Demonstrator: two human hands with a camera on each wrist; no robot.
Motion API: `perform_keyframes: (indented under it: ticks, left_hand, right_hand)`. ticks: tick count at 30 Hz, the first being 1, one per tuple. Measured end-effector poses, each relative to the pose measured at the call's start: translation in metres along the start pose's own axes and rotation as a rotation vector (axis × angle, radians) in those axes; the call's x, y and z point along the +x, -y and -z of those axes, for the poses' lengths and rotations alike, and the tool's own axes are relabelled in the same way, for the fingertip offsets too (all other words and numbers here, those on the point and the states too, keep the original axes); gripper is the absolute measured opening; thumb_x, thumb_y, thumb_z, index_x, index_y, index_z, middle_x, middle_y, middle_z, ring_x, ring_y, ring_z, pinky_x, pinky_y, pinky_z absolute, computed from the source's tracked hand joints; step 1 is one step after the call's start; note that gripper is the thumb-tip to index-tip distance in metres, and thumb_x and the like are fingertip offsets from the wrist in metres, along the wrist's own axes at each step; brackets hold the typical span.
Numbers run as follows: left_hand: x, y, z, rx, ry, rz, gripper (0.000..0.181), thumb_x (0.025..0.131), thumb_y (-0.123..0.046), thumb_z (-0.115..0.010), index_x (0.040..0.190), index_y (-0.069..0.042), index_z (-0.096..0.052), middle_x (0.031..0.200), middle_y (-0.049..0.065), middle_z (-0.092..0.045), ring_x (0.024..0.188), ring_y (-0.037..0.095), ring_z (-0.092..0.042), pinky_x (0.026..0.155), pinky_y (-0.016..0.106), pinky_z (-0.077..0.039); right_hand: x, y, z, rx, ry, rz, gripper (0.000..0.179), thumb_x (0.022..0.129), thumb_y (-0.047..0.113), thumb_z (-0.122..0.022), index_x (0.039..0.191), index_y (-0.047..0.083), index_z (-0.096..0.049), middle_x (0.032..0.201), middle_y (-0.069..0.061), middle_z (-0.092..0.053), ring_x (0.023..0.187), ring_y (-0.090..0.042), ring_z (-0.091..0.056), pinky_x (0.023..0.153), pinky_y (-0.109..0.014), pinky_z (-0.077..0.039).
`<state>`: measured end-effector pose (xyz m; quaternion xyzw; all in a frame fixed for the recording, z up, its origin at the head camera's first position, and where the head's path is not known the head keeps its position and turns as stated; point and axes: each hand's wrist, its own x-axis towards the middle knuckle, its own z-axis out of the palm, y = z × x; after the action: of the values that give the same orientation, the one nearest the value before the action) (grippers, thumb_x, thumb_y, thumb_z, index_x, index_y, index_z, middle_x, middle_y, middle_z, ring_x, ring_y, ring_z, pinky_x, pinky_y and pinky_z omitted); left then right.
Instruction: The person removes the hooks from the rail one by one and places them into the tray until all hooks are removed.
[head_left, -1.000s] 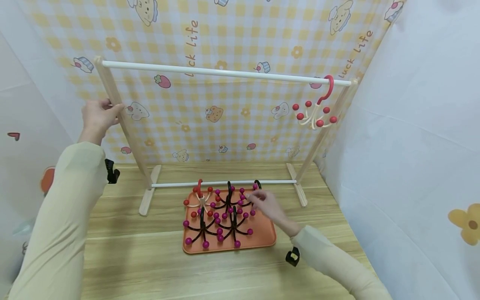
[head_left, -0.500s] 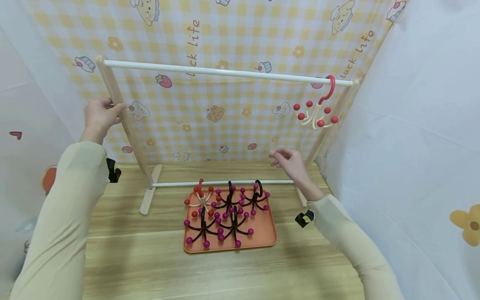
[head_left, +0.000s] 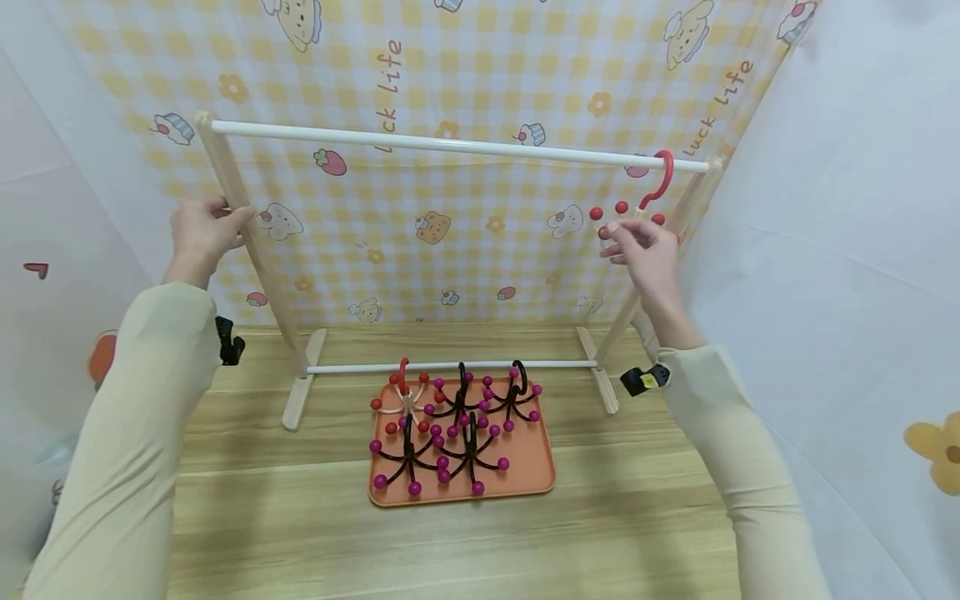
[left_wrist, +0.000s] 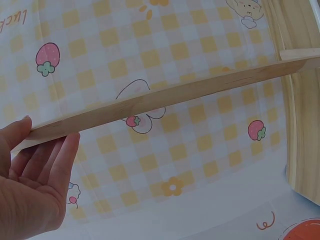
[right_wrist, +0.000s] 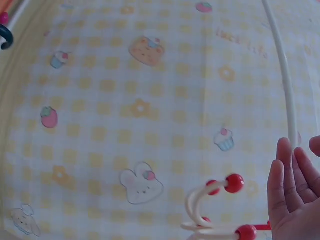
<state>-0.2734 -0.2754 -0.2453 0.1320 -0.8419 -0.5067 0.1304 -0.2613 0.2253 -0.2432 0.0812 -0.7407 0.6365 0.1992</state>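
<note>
My left hand [head_left: 202, 237] pinches the left wooden post [head_left: 258, 258] of a rack; in the left wrist view, thumb and fingers lie on either side of that post [left_wrist: 175, 100]. From the right end of the white top bar [head_left: 435, 143] hangs a head massager with a red hooked handle [head_left: 663, 179] and ball-tipped prongs. My right hand [head_left: 648, 258] is raised in front of it and hides part of its prongs. In the right wrist view, that hand's fingers [right_wrist: 285, 185] look relaxed, holding nothing, near the massager's red balls [right_wrist: 234, 183]. Contact cannot be told.
On the wooden table an orange tray [head_left: 532, 467] holds several black head massagers [head_left: 408, 454] with magenta balls and a red-handled one [head_left: 406, 387]. Behind the tray runs the rack's lower bar [head_left: 555, 363]. A checked cloth [head_left: 480, 275] hangs at the back.
My right hand has left the massagers on the tray and risen up and to the right, to the hanging massager. The left hand stays on the post.
</note>
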Motion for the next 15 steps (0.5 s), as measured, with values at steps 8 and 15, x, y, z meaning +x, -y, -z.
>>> perform_keyframes:
  ticks: [8,15]
  left_hand:
    - [0.000,0.000,0.000,-0.002,0.004,0.005,0.058,0.086,-0.034,-0.053,0.131,0.001,-0.040,0.124,0.017,-0.047,0.106,0.019,-0.051,0.071,0.013,-0.047]
    - [0.000,0.000,0.000,0.002,-0.003,0.000,0.057,0.086,-0.032,-0.054,0.130,0.002,-0.041,0.121,0.016,-0.048,0.102,0.016,-0.052,0.073,0.015,-0.047]
  right_hand:
    - [0.015,0.019,0.021,0.173,-0.168,0.025,0.007,0.081,0.011,-0.065,0.085,0.005,-0.063,0.079,-0.006,-0.063,0.060,-0.014,-0.060,0.049,-0.016,-0.050]
    - [0.029,0.025,0.036,0.215,-0.306,-0.028,0.022,0.080,0.015,-0.066,0.099,0.005,-0.061,0.092,-0.007,-0.059,0.067,-0.014,-0.060,0.057,-0.016,-0.051]
